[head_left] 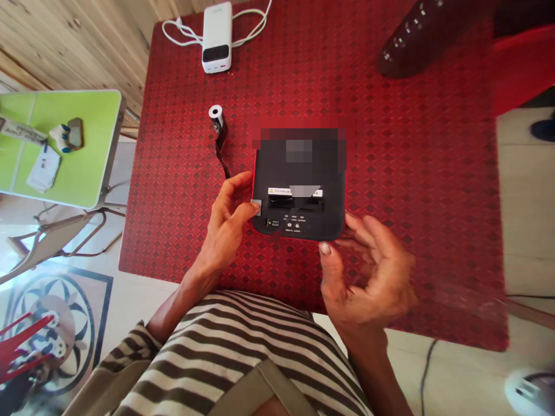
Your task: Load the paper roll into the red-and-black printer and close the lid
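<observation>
A black, square thermal printer with a red rim lies before me on the red table, its slot and small buttons on the side nearest me. My left hand grips the printer's left edge, thumb pressed on a grey latch there. At the lower right corner is my right hand, its fingers reaching to the printer's edge and its thumb held apart. To the left stands a small paper roll with a dark strip trailing toward my left hand. Part of the printer's top is blurred out.
A white power bank with a white cable lies at the back of the red patterned table. A dark bottle is at the back right. At left are a green table with small items and a folding chair.
</observation>
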A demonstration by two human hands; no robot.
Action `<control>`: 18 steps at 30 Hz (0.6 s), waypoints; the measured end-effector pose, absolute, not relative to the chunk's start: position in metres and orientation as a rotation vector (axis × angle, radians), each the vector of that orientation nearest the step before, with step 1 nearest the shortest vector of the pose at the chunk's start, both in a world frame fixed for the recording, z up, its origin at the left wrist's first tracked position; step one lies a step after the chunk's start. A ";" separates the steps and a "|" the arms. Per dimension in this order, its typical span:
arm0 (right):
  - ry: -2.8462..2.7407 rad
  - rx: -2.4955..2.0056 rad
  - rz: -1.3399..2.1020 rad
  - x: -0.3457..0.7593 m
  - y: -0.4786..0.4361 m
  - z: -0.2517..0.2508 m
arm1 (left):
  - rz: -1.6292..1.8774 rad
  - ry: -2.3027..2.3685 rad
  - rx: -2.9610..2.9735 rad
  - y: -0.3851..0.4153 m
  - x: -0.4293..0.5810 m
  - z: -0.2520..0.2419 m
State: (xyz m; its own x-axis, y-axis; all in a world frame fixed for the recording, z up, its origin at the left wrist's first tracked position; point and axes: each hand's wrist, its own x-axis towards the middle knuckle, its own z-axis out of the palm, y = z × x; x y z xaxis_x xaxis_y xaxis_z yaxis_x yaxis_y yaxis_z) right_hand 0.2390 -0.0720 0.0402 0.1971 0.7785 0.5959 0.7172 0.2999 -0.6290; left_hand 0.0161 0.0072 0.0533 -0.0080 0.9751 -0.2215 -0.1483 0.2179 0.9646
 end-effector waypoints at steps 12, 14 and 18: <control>-1.494 -1.445 0.126 0.238 -0.071 0.037 | 1.203 1.242 0.909 0.006 0.024 0.048; -1.492 -1.447 0.147 0.238 -0.071 0.038 | 1.207 1.236 0.921 0.006 0.024 0.046; -1.492 -1.436 0.185 0.238 -0.071 0.037 | 1.225 1.227 0.942 0.007 0.022 0.039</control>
